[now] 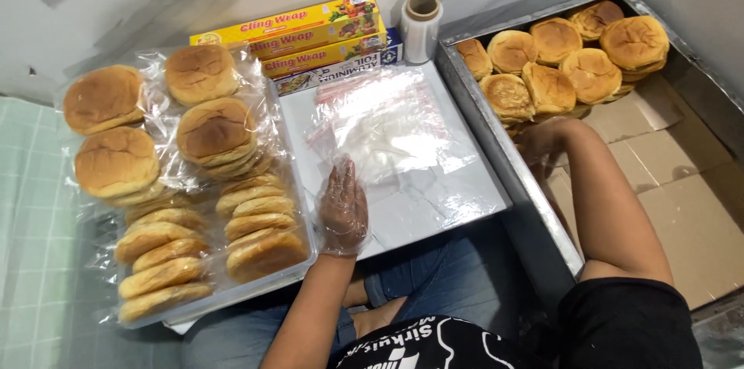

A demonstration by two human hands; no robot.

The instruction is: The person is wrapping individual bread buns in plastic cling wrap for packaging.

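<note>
My left hand [343, 214], in a thin clear glove, lies flat with fingers stretched on a white tray [465, 198] across my lap. Its fingertips touch the near edge of a pile of clear zip bags [380, 125]. My right arm reaches into a metal tray [496, 144] on the right. My right hand [542, 140] is at the near side of a heap of round golden buns [593, 70]. The tray wall partly hides it, so its grip is unclear.
Bagged buns [213, 129] and rows of buns on edge [263, 222] fill a clear container at the left. Yellow wrap boxes [302, 32] and a film roll [421, 24] stand against the wall. Cardboard [682, 206] lines the metal tray. A green checked cloth [31, 206] lies far left.
</note>
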